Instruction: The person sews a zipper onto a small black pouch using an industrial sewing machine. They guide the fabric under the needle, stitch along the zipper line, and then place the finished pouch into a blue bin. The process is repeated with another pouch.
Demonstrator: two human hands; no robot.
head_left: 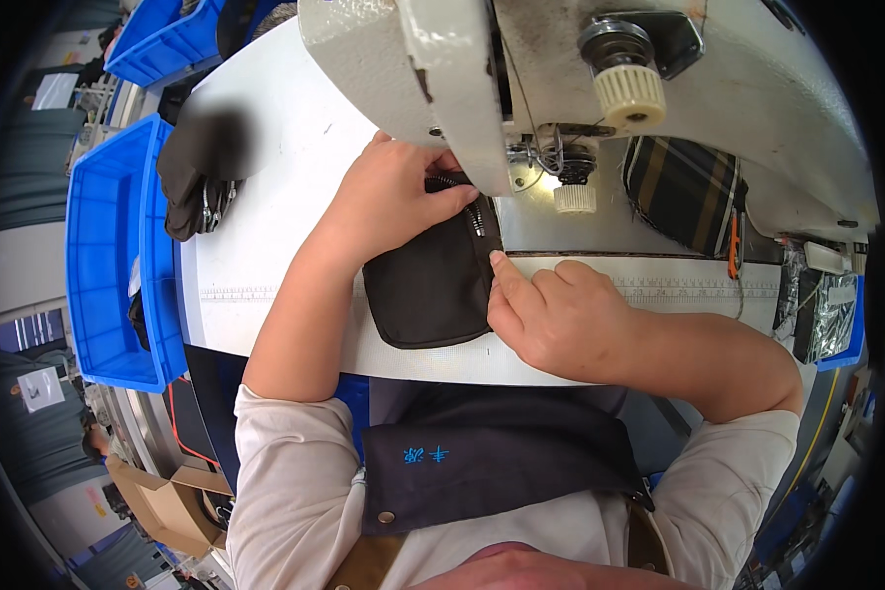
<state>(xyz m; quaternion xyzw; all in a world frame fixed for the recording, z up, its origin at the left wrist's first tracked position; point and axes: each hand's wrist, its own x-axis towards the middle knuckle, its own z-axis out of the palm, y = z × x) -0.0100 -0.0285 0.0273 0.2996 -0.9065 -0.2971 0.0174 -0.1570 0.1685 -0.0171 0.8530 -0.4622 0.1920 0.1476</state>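
A dark brown fabric pouch (428, 285) with rounded corners lies on the white sewing table, left of the machine's needle area. Along its upper right edge runs a metal zipper (478, 216). My left hand (388, 197) is closed on the pouch's top, thumb over the zipper and the other fingers partly hidden behind. At the pouch's right edge, my right hand (565, 317) has curled fingers, with the index fingertip and thumb on the fabric. The sewing machine's head (452, 88) stands just above the pouch and hides the needle.
More dark pouches (192, 182) with zippers are piled at the table's left. A blue bin (118, 265) stands beside them, another blue bin (172, 39) farther back. Right of the needle area lie a plaid fabric piece (683, 192) and orange-handled snips (734, 244). A ruler strip (659, 288) crosses the table.
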